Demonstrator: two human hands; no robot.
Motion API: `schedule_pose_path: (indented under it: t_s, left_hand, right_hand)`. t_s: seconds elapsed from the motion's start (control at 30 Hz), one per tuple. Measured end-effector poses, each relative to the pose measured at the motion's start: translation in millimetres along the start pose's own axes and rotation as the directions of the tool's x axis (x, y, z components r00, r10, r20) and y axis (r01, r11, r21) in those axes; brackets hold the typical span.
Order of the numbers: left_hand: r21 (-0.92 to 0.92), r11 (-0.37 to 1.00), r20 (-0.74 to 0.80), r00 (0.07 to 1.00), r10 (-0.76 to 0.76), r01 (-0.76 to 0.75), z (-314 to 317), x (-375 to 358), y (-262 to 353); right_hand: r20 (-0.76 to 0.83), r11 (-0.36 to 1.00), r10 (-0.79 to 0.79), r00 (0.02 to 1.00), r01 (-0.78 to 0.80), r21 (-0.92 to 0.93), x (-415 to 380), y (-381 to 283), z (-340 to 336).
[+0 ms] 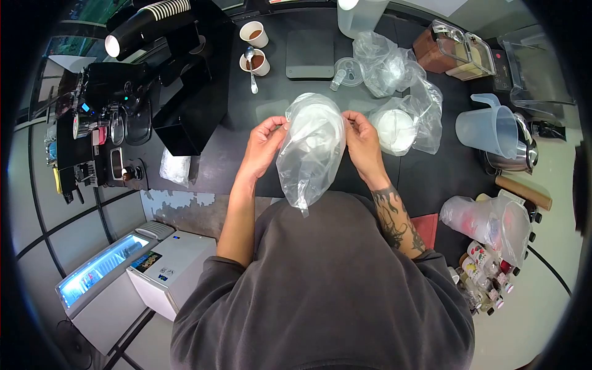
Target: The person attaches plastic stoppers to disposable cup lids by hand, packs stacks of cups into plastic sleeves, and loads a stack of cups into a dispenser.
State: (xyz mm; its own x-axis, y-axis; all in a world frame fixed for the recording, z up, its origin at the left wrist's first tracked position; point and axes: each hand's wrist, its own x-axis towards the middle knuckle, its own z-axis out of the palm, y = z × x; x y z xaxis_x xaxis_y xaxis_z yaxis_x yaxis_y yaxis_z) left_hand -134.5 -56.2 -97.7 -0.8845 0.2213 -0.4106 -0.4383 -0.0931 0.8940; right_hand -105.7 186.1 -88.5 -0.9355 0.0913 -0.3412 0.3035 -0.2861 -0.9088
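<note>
In front of my chest, a clear plastic bag (302, 166) is held up between both hands, with whitish round pieces showing through its upper part. My left hand (266, 145) pinches its left side between thumb and fingers. On the opposite side, my right hand (362, 143) grips the bag's edge the same way. Just right of that hand lies another clear bag (427, 117) beside a white round stack (395, 132). A crumpled clear bag (383, 65) sits farther back, next to a clear plastic lid (349, 72).
Paper cups (254, 34) with brown powder stand at the back, a spoon (251, 68) resting on one. A black scale (309, 54) is centred behind the bag. At right are a measuring jug (487, 128) and lidded containers (453, 49); a black box (188, 117) stands left.
</note>
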Motion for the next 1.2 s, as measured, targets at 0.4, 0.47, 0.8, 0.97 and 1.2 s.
schedule_pose_path:
  t_s: [0.4,0.47,0.8,0.97,1.2]
  left_hand:
    - [0.114,0.990,-0.061,0.994,0.094,-0.087,11,15,44]
    - [0.307,0.944,-0.026,0.990,0.138,-0.124,9,23,47]
    - [0.525,0.807,-0.020,0.944,0.330,-0.271,11,39,33]
    - [0.525,0.808,-0.035,0.942,0.335,-0.268,11,36,37]
    - [0.208,0.978,-0.165,0.984,0.067,-0.031,10,-7,40]
  right_hand:
    - [-0.042,0.997,-0.039,0.998,0.036,-0.061,11,-20,15]
    - [0.009,0.995,-0.051,0.999,0.051,-0.080,18,-14,10]
    - [-0.062,0.913,-0.242,0.968,0.206,-0.354,42,21,8]
    - [-0.071,0.901,-0.255,0.964,0.210,-0.380,41,17,14]
    - [0.195,0.924,0.157,0.968,-0.213,0.318,0,2,-1]
